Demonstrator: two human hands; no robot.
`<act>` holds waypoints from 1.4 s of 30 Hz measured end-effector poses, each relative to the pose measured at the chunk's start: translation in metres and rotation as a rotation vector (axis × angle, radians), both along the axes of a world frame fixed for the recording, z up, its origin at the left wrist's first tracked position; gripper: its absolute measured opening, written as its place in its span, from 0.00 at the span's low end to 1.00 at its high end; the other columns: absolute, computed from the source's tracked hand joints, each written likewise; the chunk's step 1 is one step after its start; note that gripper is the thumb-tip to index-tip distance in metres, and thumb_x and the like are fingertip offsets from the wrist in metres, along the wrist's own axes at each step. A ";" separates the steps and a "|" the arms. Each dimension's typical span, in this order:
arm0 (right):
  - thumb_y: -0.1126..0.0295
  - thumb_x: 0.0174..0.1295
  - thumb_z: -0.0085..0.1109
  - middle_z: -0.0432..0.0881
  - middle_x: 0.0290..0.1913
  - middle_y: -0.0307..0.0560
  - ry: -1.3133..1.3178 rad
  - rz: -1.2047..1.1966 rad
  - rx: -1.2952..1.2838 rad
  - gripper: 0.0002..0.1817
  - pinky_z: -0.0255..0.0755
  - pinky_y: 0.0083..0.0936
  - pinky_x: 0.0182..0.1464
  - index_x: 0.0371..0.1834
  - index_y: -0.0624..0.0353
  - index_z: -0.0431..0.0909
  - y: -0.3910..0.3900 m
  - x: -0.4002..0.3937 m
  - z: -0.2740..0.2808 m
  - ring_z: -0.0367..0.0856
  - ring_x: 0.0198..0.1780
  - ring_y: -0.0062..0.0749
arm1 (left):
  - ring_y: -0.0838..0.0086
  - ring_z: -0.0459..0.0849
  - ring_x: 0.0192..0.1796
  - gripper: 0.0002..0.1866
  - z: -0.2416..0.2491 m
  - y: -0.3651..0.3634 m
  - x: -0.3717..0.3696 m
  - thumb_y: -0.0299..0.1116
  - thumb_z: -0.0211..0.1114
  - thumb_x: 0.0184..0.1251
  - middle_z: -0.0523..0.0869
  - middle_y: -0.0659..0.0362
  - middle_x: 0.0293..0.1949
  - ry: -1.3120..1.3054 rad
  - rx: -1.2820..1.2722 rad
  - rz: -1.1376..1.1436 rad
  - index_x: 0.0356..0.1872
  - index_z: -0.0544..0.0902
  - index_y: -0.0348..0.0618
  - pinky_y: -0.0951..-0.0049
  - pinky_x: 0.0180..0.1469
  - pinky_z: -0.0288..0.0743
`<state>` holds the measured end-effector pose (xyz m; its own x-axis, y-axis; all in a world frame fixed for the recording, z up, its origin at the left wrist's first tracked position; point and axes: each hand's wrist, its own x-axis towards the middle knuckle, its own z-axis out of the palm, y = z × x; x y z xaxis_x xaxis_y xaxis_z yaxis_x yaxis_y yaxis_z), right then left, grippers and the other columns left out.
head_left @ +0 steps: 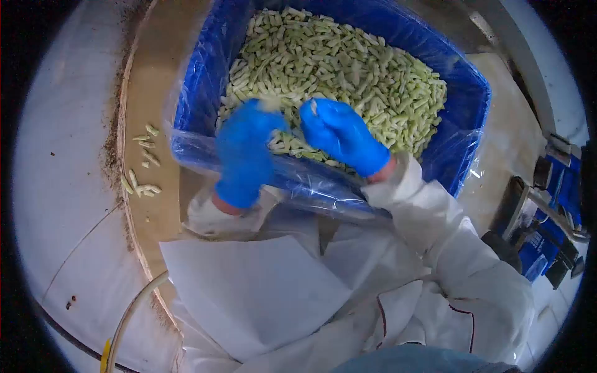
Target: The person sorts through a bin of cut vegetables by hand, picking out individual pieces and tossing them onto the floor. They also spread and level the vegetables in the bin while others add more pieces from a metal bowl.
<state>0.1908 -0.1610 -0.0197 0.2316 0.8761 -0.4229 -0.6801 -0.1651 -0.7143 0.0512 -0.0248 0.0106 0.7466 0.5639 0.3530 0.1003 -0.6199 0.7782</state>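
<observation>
A blue crate lined with clear plastic film holds a heap of pale green, finger-length cut vegetable pieces. Both hands wear blue gloves and hover over the near side of the heap. My left hand is smeared by motion, so its fingers cannot be made out; a blurred pale piece shows by its fingertips. My right hand is closed, fingers curled, with a small pale vegetable piece showing at the fingertips. The palm side of this hand is hidden.
Several loose vegetable pieces lie on the tan surface left of the crate. A hose runs at lower left. Blue and dark equipment stands at right. A white sheet or apron covers my front.
</observation>
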 end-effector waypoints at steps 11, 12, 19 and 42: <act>0.63 0.52 0.62 0.76 0.48 0.47 -1.781 0.052 -0.167 0.15 0.64 0.45 0.54 0.42 0.53 0.80 0.126 0.039 -0.110 0.71 0.52 0.48 | 0.56 0.71 0.56 0.21 -0.031 0.042 -0.004 0.36 0.67 0.54 0.74 0.52 0.54 0.660 0.458 0.035 0.51 0.79 0.45 0.59 0.55 0.67; 0.62 0.52 0.63 0.77 0.45 0.48 -1.769 0.097 -0.161 0.14 0.66 0.44 0.51 0.41 0.53 0.79 0.118 0.034 -0.098 0.73 0.50 0.48 | 0.56 0.72 0.54 0.21 -0.026 0.041 0.004 0.35 0.66 0.55 0.74 0.52 0.53 0.593 0.539 0.040 0.51 0.78 0.45 0.59 0.54 0.67; 0.59 0.58 0.59 0.78 0.32 0.49 -1.614 0.154 0.017 0.11 0.70 0.39 0.35 0.37 0.54 0.79 0.002 -0.006 -0.032 0.77 0.34 0.46 | 0.57 0.75 0.43 0.17 -0.020 0.018 0.015 0.29 0.60 0.54 0.76 0.53 0.38 0.658 0.563 -0.460 0.48 0.79 0.45 0.57 0.43 0.70; 0.61 0.61 0.57 0.81 0.41 0.52 -1.792 0.167 -0.406 0.12 0.73 0.39 0.45 0.40 0.57 0.82 -0.059 0.077 -0.076 0.80 0.41 0.47 | 0.56 0.70 0.59 0.23 -0.027 0.004 0.018 0.34 0.63 0.58 0.73 0.52 0.56 0.465 0.351 -0.325 0.57 0.77 0.48 0.58 0.60 0.64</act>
